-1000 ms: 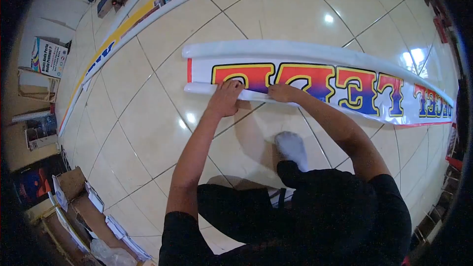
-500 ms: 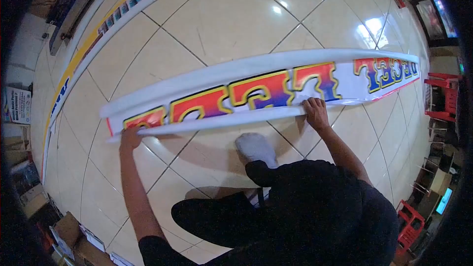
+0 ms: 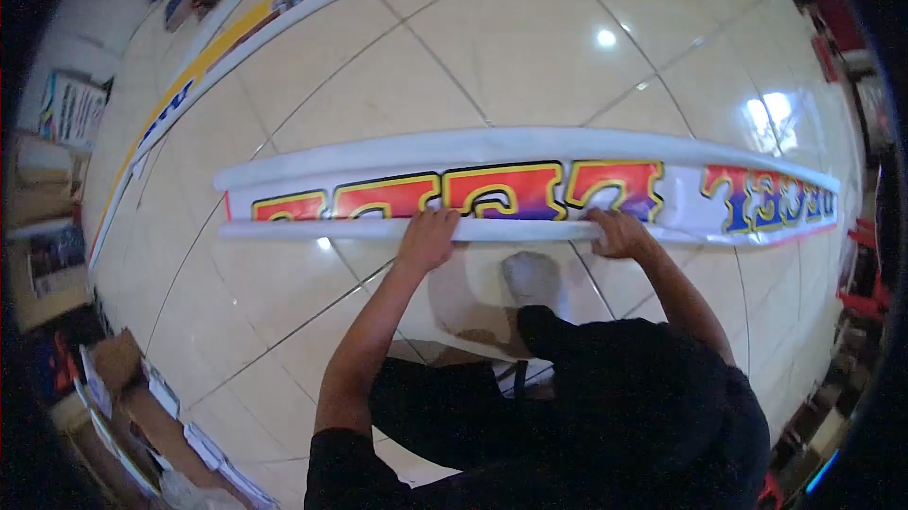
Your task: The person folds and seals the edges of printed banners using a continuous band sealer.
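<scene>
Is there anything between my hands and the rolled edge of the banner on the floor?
Nothing visible. The left hand and right hand both rest directly on the banner at its rolled near edge.

A: Open tile floor (image 3: 530, 47) lies beyond the banner (image 3: 530, 190); a 2nd banner strip (image 3: 236, 33) lines the far left.

B: Near side: socked foot (image 3: 532, 278) just below the rolled edge, between both arms. Cardboard boxes (image 3: 132, 387) crowd the lower left.
</scene>
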Motion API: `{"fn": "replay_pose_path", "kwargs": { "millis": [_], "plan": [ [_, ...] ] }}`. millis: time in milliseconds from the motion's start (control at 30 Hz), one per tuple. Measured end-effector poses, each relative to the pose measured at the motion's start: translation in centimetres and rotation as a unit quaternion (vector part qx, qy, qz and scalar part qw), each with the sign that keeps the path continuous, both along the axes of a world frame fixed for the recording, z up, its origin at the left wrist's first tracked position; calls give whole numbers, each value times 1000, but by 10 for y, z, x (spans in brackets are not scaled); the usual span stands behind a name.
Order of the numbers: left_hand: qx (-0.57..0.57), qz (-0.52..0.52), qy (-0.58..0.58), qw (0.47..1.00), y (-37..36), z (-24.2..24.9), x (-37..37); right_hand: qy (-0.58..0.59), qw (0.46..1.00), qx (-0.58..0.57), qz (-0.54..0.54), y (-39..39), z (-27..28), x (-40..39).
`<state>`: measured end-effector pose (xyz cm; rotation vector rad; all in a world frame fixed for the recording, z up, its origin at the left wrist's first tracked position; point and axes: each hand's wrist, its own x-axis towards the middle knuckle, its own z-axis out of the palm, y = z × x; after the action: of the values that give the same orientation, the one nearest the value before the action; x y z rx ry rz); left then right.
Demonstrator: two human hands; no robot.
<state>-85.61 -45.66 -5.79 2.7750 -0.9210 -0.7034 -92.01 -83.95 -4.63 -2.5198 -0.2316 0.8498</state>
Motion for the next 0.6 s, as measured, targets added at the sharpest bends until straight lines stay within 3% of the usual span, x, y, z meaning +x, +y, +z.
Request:
{"fn": "replay_pose_path", "kwargs": {
  "millis": [33, 67, 100, 167, 200, 267, 367, 433, 467, 500, 533, 567, 600],
  "plan": [
    [-10, 15, 39, 999, 3, 1, 10, -158, 986, 27, 44, -8, -14, -20],
    [-9, 19, 89, 996, 8, -2, 21, -165, 985, -51, 25, -15, -26, -35],
    [-7, 25, 140, 990, 13, -5, 33, -242, 969, -41, -15, -40, -62, -54],
    [56, -15, 184, 981, 13, 5, 55, -238, 964, -83, -84, -59, -51, -56],
    [69, 0, 185, 980, 14, 5, 65, -317, 943, -68, -80, -75, -56, -61],
    [101, 0, 261, 960, 12, 2, 82, -273, 944, -170, -72, -115, -54, -77],
    [44, -3, 188, 981, 44, -4, 81, -239, 934, -244, -108, -173, -51, -96],
    [70, 15, 164, 984, 83, -12, 77, -252, 899, -322, -160, -210, -64, -117],
    [86, -27, 119, 989, 126, -42, 74, -239, 902, -330, -143, -218, -58, -120],
    [71, 19, 120, 990, 148, -26, 67, -252, 900, -335, -121, -229, -59, -124],
    [136, 70, 138, 979, 185, -38, 61, -233, 909, -305, -161, -236, -57, -120],
    [119, 86, 159, 976, 202, -14, 52, -262, 900, -309, -160, -239, -55, -120],
    [180, 113, 173, 962, 211, 9, 40, -287, 906, -254, -178, -242, -52, -121]
  ]
}}
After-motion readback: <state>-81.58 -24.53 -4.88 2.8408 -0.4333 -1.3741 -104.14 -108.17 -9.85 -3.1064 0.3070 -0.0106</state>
